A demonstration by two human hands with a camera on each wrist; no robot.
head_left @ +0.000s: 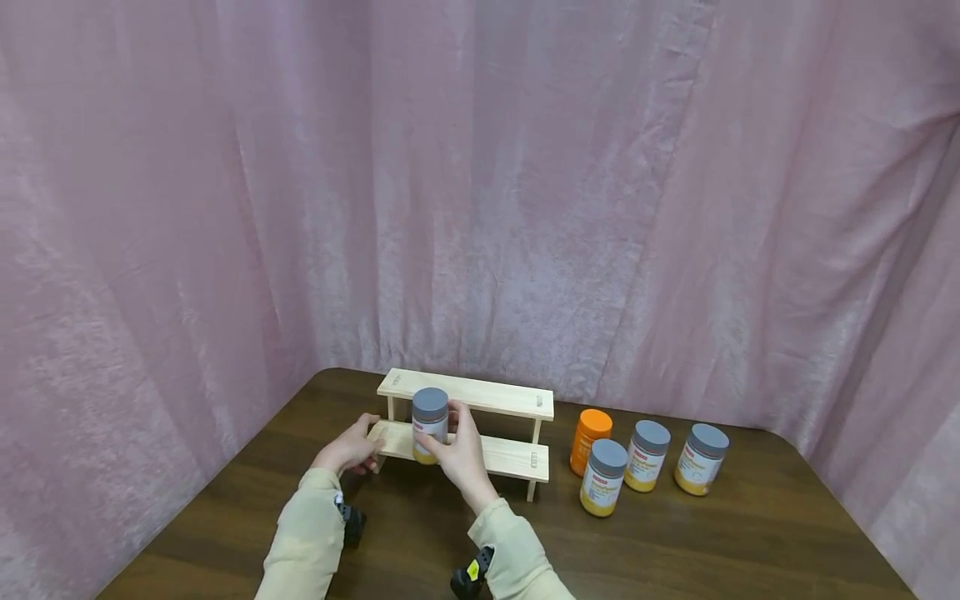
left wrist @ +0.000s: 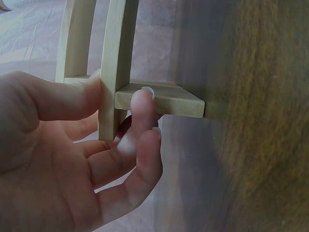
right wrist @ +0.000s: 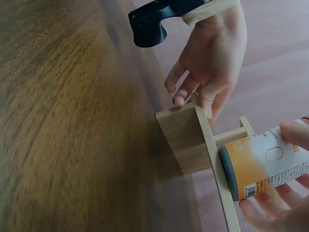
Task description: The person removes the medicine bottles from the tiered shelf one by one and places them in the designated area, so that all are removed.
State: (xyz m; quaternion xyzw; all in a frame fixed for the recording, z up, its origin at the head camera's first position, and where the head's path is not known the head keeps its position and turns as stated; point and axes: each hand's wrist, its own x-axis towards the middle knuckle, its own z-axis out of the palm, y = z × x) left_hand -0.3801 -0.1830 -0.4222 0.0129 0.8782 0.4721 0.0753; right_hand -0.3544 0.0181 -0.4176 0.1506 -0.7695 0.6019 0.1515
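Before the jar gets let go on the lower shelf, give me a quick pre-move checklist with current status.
1. Right hand grips the grey-lidded jar: ok.
2. Jar upright over the lower shelf: ok.
3. Jar base fully seated on the shelf: cannot tell.
4. Left hand steadies the wooden rack at its left end: ok.
5. Shelf space right of the jar free: ok.
6. Other four jars stand on the table, apart from the rack: ok.
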